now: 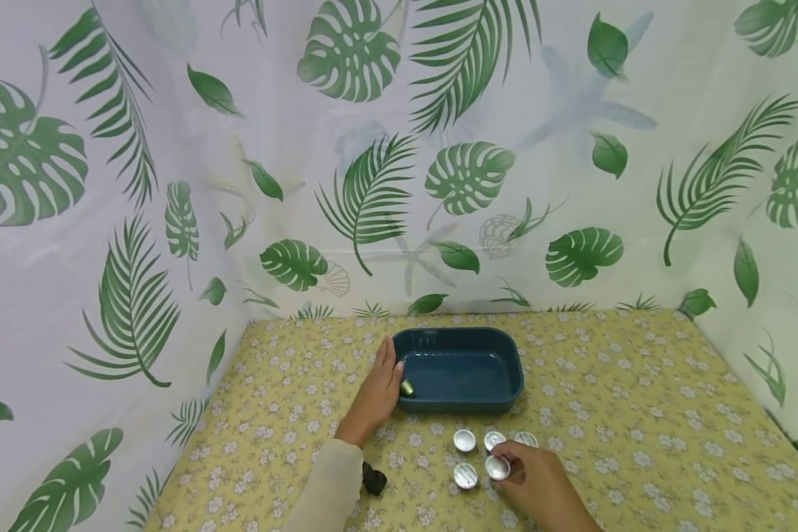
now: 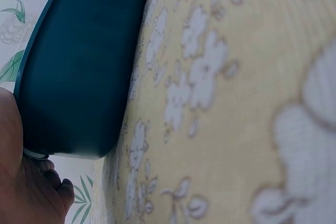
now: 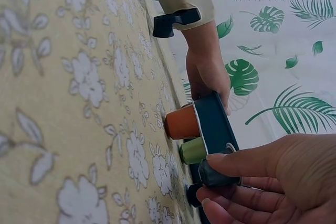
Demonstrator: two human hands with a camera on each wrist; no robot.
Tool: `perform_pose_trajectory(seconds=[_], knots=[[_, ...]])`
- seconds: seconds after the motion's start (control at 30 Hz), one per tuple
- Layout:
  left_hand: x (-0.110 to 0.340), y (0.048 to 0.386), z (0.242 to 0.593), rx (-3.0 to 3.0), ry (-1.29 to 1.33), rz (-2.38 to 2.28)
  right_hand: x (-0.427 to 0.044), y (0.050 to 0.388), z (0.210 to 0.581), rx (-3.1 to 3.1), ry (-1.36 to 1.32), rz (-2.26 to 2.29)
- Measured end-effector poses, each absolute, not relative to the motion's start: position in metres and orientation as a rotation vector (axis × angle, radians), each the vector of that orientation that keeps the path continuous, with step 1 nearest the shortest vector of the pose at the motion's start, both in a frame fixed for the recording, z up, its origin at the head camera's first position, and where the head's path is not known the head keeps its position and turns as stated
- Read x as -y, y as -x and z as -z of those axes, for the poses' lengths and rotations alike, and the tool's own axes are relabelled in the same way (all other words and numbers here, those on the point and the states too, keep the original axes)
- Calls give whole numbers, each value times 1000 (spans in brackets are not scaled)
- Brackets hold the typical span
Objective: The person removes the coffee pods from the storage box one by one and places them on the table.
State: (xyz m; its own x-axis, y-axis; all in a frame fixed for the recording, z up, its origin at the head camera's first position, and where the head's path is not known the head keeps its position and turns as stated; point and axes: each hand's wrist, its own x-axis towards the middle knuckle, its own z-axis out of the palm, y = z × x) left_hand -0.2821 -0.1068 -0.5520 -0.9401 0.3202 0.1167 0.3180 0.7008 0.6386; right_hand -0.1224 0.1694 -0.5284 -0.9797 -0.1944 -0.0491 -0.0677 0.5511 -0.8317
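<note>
A dark blue rectangular basin (image 1: 462, 407) stands on the table, with a green coffee capsule (image 1: 407, 388) inside its left end. My left hand (image 1: 377, 388) grips the basin's left end, thumb over the rim. Between thumb and fingers, my right hand (image 1: 535, 476) pinches a dark coffee capsule (image 3: 216, 172), whose silver lid faces up in the head view. Around that hand sit several more capsules, lids up, among them one at front left (image 1: 465, 476). From the side, the right wrist view shows an orange capsule (image 3: 182, 122) and a light green capsule (image 3: 194, 151).
A yellow floral cloth (image 1: 638, 414) covers the table. Behind and at the sides hangs a white sheet with green leaves (image 1: 386, 170). A black wrist device (image 1: 374, 479) is on my left forearm.
</note>
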Motion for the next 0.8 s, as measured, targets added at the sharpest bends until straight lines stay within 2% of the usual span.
perform_pose_trajectory(seconds=[0.4, 0.8], knots=[[106, 282, 552, -2907, -535, -1081, -164, 121, 538, -2719, 100, 1236], [106, 282, 553, -2913, -529, -1080, -169, 123, 546, -2635, 203, 1314]])
